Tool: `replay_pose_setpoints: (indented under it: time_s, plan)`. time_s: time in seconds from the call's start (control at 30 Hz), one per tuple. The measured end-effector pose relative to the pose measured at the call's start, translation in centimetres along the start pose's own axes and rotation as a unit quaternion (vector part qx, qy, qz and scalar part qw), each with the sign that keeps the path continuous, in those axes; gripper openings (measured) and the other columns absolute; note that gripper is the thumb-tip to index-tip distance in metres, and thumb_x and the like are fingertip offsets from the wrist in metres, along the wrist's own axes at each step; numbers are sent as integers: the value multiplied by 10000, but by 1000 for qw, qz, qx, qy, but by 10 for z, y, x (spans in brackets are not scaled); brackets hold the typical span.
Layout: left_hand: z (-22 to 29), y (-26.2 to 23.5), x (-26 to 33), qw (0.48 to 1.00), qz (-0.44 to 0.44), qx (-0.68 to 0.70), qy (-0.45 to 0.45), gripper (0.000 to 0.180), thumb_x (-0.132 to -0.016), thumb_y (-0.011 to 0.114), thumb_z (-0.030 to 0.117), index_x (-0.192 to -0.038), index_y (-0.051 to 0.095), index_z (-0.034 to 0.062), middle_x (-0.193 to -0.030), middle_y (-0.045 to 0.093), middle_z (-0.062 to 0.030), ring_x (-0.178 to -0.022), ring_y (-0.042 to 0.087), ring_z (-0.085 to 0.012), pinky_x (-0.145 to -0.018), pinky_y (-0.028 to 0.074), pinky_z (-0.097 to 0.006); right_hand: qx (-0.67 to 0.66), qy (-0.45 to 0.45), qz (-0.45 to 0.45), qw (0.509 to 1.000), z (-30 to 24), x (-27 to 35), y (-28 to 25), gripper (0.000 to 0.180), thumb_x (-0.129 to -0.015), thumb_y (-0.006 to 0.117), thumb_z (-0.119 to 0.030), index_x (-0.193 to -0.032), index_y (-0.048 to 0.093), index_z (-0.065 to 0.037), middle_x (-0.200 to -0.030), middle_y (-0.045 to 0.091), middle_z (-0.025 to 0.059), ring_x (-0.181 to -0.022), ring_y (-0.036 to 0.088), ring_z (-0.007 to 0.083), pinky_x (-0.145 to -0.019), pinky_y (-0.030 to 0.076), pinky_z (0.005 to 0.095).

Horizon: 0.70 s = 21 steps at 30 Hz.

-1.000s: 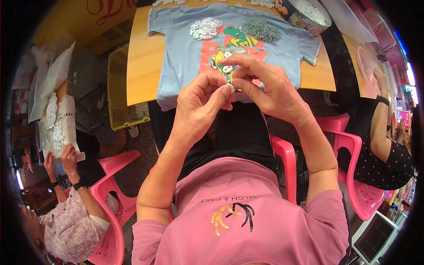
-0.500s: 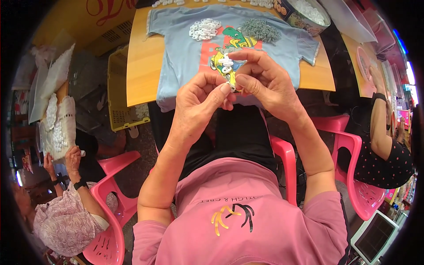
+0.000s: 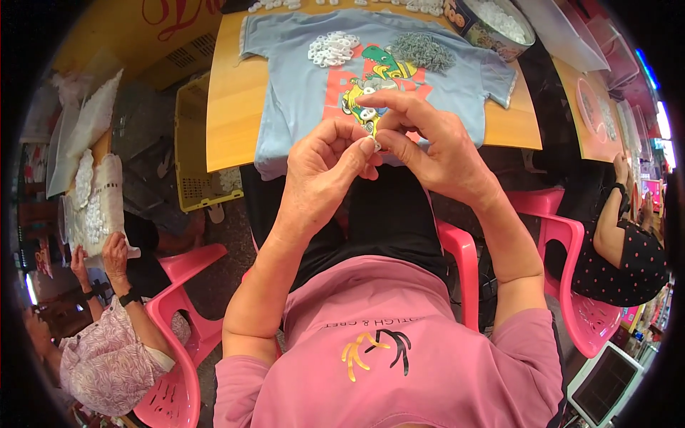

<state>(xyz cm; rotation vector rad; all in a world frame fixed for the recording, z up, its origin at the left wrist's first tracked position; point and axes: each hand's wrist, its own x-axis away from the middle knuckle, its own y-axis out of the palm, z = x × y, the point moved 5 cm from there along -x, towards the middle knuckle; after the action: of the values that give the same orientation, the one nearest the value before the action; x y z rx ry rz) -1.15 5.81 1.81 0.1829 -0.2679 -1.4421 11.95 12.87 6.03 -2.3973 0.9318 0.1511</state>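
A wooden table spans the upper middle, a blue shirt spread over it. Above centre, the right hand curls — whether gripping, I cannot tell — facing the left hand. Near the top lie a grey heap and a white heap — and, above centre, the left fingertips pinch a small white piece.

blue shirt: 1 | heaps on it: 2 | yellow crate: 1 | pink chairs: 3 | tin: 1

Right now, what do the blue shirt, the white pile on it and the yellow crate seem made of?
Blue shirt: matte fabric, perhaps cotton; it creases and drapes.
White pile: probably hard plastic, smooth-looking; its small pieces look uniform.
Yellow crate: likely moulded plastic, evenly coloured with perforated walls; finish unclear.
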Motion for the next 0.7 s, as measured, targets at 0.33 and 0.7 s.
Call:
replay_pose_setpoints:
  time_s: [0.33, 0.7]
  plan:
    - [-6, -14, -2, 999, 4, -48, 3, 98, -955, 587, 80, -999, 581, -7, -867, 651, -45, -770, 622, -96, -680, 536, -249, 45, -73, 30, 996, 2, -4, 18, 407, -882, 601, 39, -1274, 550, -55, -844, 619, 59, -748, 597, 130, -689, 499, 281]
    - [-2, -8, -5, 994, -21, 108, 29, 121, -960, 587, 106, -980, 558, -10, -822, 639, -58, -726, 605, -104, -644, 501, -237, -234, 150, 93, 956, 34, 17, 23, 123, -928, 637, -84, -1008, 640, 9, -878, 649, 36, -792, 599, 83, -689, 470, 208]
